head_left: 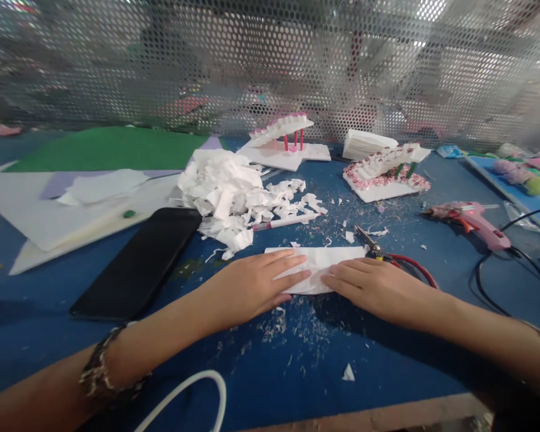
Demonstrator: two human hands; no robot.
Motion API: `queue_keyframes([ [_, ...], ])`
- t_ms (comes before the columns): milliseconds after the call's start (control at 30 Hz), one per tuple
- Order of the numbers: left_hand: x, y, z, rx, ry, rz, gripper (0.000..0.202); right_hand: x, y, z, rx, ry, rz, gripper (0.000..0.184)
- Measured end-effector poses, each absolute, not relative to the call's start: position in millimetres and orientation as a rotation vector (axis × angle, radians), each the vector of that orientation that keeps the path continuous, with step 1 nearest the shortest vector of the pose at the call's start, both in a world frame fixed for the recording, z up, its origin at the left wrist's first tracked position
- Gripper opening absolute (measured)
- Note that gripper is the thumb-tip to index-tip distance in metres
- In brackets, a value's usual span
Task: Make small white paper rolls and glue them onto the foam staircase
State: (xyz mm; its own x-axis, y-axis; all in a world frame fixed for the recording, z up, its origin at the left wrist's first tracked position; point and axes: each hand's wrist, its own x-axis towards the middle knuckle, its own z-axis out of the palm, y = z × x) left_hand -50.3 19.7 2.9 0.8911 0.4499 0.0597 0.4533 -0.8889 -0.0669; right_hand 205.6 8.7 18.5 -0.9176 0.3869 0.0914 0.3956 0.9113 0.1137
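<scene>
White paper (pixel 319 258) lies under left grip (pixel 254 277) and right grip (pixel 378 285).

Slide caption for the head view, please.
Left hand and right hand rest on white paper on a blue table, paper scraps heaped beyond, red-handled tool alongside.

The blue table (pixel 180 351) over there carries a flat black device (pixel 139 264), white boards (pixel 27 207), a heap of crumpled white scraps (pixel 225 186), a folded white sheet (pixel 328 255), a red-handled tool (pixel 374 247), a pink glue gun (pixel 481 222), two little stepped models (pixel 387 171) and scattered paper crumbs (pixel 348 373)
</scene>
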Motion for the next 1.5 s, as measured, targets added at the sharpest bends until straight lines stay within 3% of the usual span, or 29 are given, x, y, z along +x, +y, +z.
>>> queue_keyframes([
  [400, -58, 18, 8, -2.779, -0.504, 0.001, 0.045, 208, 6, 14, -0.625, -2.992, -0.345, 0.033],
  [833, -58, 7, 8, -2.630, -0.365, -0.171, 0.027, 209, 6, 17, -0.547, -2.925, -0.358, 0.029],
  [1133, -43, 0, 12, -2.755, -0.435, -0.242, 0.037, 220, 16, 20, -0.415, -2.978, -0.304, 0.030],
  [1500, -40, -12, 13, -2.650, -0.271, -0.173, 0.035, 226, 17, 19, -0.444, -2.962, -0.291, 0.031],
])
